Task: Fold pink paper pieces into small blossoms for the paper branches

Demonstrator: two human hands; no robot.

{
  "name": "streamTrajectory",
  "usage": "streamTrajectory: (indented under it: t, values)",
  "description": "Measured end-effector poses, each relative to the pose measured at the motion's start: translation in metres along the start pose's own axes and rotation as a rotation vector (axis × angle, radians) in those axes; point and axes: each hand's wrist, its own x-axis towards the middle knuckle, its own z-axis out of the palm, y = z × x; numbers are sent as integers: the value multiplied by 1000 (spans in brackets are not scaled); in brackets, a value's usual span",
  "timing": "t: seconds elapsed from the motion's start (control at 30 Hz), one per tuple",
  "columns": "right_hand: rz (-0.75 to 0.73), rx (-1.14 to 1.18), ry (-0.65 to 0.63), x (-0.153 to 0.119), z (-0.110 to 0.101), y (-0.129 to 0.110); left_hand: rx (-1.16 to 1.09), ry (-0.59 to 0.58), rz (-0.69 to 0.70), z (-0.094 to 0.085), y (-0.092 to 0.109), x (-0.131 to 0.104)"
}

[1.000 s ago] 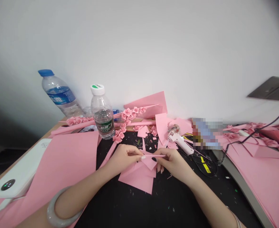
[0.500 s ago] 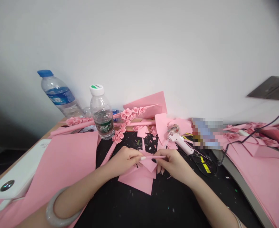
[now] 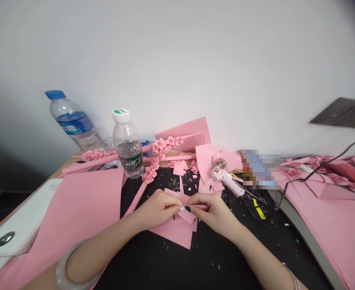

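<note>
A narrow folded strip of pink paper runs between my two hands. My left hand pinches its left end, and my right hand pinches it close by, the thumbs nearly touching. Both sets of fingers are closed and cover most of the strip. Beneath them, pink paper squares lie overlapping on the black mat. Behind my hands, pink paper flowers sit along a rolled pink paper stem.
A glue gun with its cord lies behind my right hand. A clear bottle and a blue-capped bottle stand at back left. Large pink sheets are at left, more pink sheets at right, a white device far left.
My hands have drawn closer together along the strip, thumbs now meeting, and sit slightly lower. The whole view has shifted a little.
</note>
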Motion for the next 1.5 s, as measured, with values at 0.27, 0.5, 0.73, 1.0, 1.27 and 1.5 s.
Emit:
streamTrajectory:
  t: [0.27, 0.5, 0.73, 1.0, 1.27, 1.5]
  values:
    - [24, -58, 93, 0, 3, 4, -24, -1, 14, 1, 3, -1]
    - [98, 122, 250, 2, -4, 3, -299, -3, -140, -3, 2, 0]
    - [52, 125, 424, 1, -5, 6, -591, -3, -255, 1, -5, 1]
    - [35, 202, 458, 2, -6, 8, -658, -17, -233, 0, -6, 1]
    - [111, 222, 197, 3, 2, 6, -736, 14, -247, 0, -5, 2]
    - [169, 319, 260, 3, 4, 9, -442, 183, -155, 0, -9, 2]
